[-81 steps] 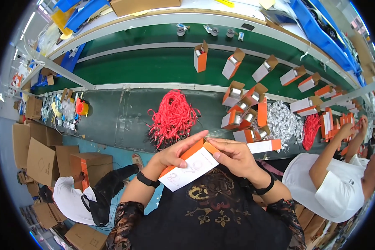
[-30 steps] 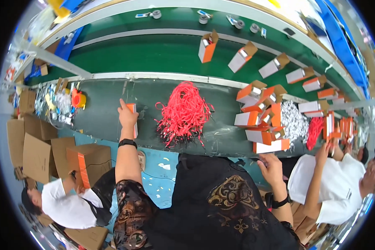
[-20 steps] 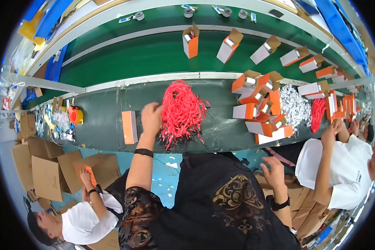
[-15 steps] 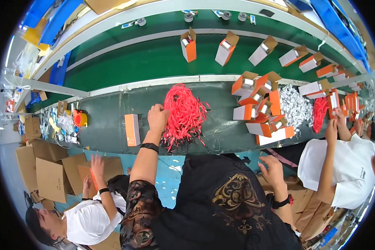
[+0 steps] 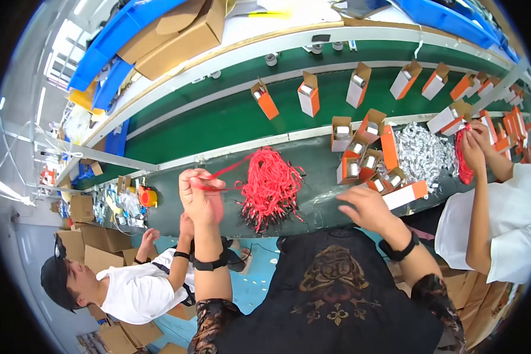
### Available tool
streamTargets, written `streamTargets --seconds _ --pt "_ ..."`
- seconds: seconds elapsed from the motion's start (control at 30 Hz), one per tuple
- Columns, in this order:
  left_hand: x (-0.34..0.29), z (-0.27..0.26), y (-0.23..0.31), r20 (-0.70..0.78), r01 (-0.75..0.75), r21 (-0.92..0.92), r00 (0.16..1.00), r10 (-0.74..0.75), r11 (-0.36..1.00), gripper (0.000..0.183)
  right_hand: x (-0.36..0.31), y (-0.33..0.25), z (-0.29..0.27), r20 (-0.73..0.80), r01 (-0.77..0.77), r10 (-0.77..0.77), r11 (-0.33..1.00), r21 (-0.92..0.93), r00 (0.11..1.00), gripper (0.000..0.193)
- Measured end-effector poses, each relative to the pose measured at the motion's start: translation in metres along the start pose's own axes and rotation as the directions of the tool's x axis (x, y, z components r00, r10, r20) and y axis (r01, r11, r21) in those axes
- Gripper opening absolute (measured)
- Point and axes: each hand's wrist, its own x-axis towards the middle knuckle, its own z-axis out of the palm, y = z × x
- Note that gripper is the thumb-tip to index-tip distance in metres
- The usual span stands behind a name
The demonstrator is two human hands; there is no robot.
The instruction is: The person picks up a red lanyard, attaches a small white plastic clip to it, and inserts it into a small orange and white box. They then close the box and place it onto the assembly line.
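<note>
A loose heap of red lanyards (image 5: 271, 186) with black ends lies on the dark green bench (image 5: 327, 156) ahead of me. To the left of that heap, raised above the bench, my left hand (image 5: 196, 197) is closed on a red lanyard (image 5: 233, 168), whose strap stretches back toward the pile. My right hand (image 5: 369, 207) holds nothing; its fingers are spread over the bench's near edge, close to several open orange-and-white boxes (image 5: 342, 134) with white-and-grey cylindrical items inside.
Beyond the bench runs a green conveyor (image 5: 218, 127) carrying a row of open boxes (image 5: 308, 97). Silvery small packets (image 5: 419, 150) are piled at right. Co-workers stand on both sides; the right one's hands (image 5: 481, 144) hold red lanyards. A red-yellow tape dispenser (image 5: 147, 196) sits left.
My left hand has risen from the heap and moved left, drawing a lanyard out. My right hand has come forward over the bench edge. The lone box at left is out of sight.
</note>
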Motion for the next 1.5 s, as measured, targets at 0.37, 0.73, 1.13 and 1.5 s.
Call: streamTargets --seconds 0.37,0.73,1.13,1.5 --pt "-0.015 0.118 0.05 0.259 -0.074 -0.015 0.963 0.075 0.997 0.014 0.105 -0.11 0.004 -0.294 0.338 -0.246 0.885 0.32 0.924 0.098" --pt "-0.075 0.069 -0.047 0.19 0.352 0.032 0.916 -0.352 0.935 0.015 -0.013 -0.052 -0.025 -0.224 0.05 0.028 0.941 0.335 0.974 0.018" --pt "-0.082 0.102 -0.068 0.735 0.135 0.532 0.415 -0.536 0.836 0.106 -0.052 -0.073 -0.032 -0.395 0.166 -0.101 0.977 0.135 0.913 0.019" --pt "-0.103 0.147 -0.085 0.885 0.324 0.431 0.03 -0.464 0.842 0.097 -0.05 -0.087 -0.062 -0.193 0.24 -0.279 0.95 -0.2 0.941 0.01"
